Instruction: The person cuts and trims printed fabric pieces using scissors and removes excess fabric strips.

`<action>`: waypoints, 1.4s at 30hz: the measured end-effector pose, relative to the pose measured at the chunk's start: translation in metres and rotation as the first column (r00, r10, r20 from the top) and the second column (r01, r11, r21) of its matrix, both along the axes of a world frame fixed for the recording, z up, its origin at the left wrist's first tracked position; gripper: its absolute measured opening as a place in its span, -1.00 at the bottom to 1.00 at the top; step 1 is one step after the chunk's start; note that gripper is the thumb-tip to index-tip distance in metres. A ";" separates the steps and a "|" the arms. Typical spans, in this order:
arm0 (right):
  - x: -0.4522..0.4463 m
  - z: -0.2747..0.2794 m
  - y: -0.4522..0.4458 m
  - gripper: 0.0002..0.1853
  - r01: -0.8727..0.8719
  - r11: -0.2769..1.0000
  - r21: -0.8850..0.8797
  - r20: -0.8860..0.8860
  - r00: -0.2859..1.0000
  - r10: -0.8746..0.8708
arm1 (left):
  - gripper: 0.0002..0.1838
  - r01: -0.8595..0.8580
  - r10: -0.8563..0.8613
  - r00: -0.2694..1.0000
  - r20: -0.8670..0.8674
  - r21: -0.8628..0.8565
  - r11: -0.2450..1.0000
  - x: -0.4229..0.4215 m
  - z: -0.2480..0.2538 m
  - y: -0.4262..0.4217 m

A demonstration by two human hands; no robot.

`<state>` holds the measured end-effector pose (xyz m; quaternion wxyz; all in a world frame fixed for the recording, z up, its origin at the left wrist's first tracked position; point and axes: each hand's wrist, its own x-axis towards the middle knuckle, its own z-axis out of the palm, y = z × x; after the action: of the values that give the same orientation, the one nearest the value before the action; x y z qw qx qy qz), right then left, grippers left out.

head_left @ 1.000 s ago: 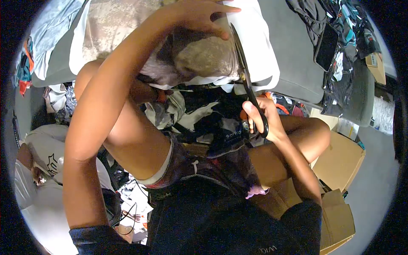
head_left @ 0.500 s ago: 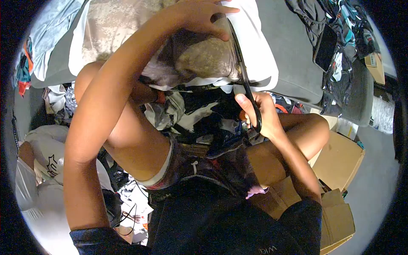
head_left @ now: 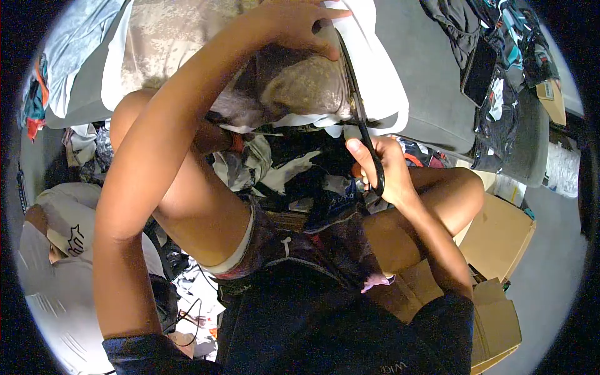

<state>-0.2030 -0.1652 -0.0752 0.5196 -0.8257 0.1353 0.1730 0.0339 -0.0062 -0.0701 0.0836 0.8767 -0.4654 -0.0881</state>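
Long dark scissors (head_left: 354, 87) are in my right hand (head_left: 389, 169), thumb and fingers round the handles, with the blades pointing away from me and looking nearly closed. The blades lie along the border between a brown-and-beige patterned fabric (head_left: 169, 47) and its white margin (head_left: 382, 81). My left hand (head_left: 300, 28) rests on the fabric near the blade tips, fingers spread and pressing on the cloth. The fabric lies over a grey cushioned surface (head_left: 431, 94) in front of my knees.
A black phone (head_left: 479, 70) and dark clothing (head_left: 453, 28) lie at the right. Cardboard boxes (head_left: 497, 234) stand at the lower right. Fabric scraps (head_left: 250, 159) fill the space between my legs. Another person in a pale top (head_left: 62, 312) is at the lower left.
My right hand has moved slightly left and up, and the scissors have closed somewhat. My left hand stays nearly in place. The other person's head has shifted.
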 end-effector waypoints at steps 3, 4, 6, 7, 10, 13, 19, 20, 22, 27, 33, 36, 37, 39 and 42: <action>0.001 0.005 0.002 -0.43 0.003 1.000 0.003 -0.015 1.000 -0.003 | -0.08 -0.018 0.018 1.000 -0.003 -0.009 1.000 -0.002 0.001 0.000; 0.000 0.004 0.002 -0.43 0.020 1.000 0.024 -0.037 0.999 -0.019 | -0.09 -0.041 0.041 0.999 -0.007 0.010 0.999 -0.002 0.002 -0.001; -0.001 0.003 0.002 -0.43 0.039 0.998 0.043 -0.059 0.998 -0.036 | -0.10 -0.041 0.041 0.999 0.009 0.000 0.999 -0.003 0.000 0.000; -0.001 0.002 0.002 -0.43 0.035 0.999 0.039 -0.054 0.998 -0.033 | -0.10 -0.043 0.043 0.999 0.024 -0.009 0.999 -0.003 -0.001 0.000; -0.001 0.000 0.000 -0.44 0.019 1.000 0.023 -0.029 0.999 -0.019 | -0.11 -0.077 0.076 0.997 0.019 0.041 0.996 -0.003 0.000 -0.002; -0.001 0.001 0.000 -0.43 0.019 1.000 0.009 -0.025 1.000 -0.019 | -0.11 -0.070 0.070 0.997 0.038 0.004 0.998 -0.006 0.002 -0.001; -0.001 0.000 0.000 -0.43 0.013 1.000 0.003 -0.018 1.000 -0.013 | -0.11 -0.057 0.056 0.997 0.061 0.001 0.998 -0.006 0.001 -0.001; -0.001 -0.001 0.000 -0.42 0.000 1.000 -0.013 -0.018 1.000 -0.001 | -0.11 -0.056 0.056 0.997 0.061 0.001 0.998 -0.006 0.002 -0.001; -0.001 0.000 0.001 -0.42 0.004 1.000 -0.018 -0.021 1.000 -0.004 | -0.10 -0.074 0.073 0.996 0.044 0.019 0.997 -0.007 0.003 -0.001; -0.001 -0.001 0.000 -0.42 -0.012 0.999 -0.052 0.000 1.000 0.012 | -0.10 -0.085 0.084 0.996 0.040 0.042 0.995 -0.007 0.005 -0.002; -0.002 0.003 -0.006 -0.47 0.036 0.988 0.153 -0.069 0.997 -0.025 | -0.10 -0.042 0.044 0.998 0.039 -0.051 0.998 -0.006 0.005 0.002; -0.003 0.000 -0.009 -0.51 0.017 0.963 0.268 -0.105 0.994 0.011 | -0.10 -0.042 0.045 0.998 0.043 -0.067 0.997 0.002 -0.001 0.006; -0.002 -0.001 -0.009 -0.51 0.016 0.963 0.267 -0.103 0.995 0.012 | -0.10 -0.037 0.043 0.998 0.045 -0.108 0.993 0.004 -0.002 0.007; 0.001 -0.003 -0.009 -0.51 0.045 0.969 0.245 -0.139 0.990 -0.011 | -0.10 -0.051 0.055 0.998 0.037 -0.082 0.995 0.011 -0.004 0.005; 0.013 0.003 -0.004 -0.51 0.065 0.971 0.231 -0.142 0.989 -0.033 | -0.11 -0.047 0.052 0.997 0.053 -0.079 0.996 0.015 -0.012 0.006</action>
<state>-0.1899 -0.1696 -0.0721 0.6070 -0.7410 0.1698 0.2315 0.0484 0.0002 -0.0821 0.1071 0.8861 -0.4488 -0.0437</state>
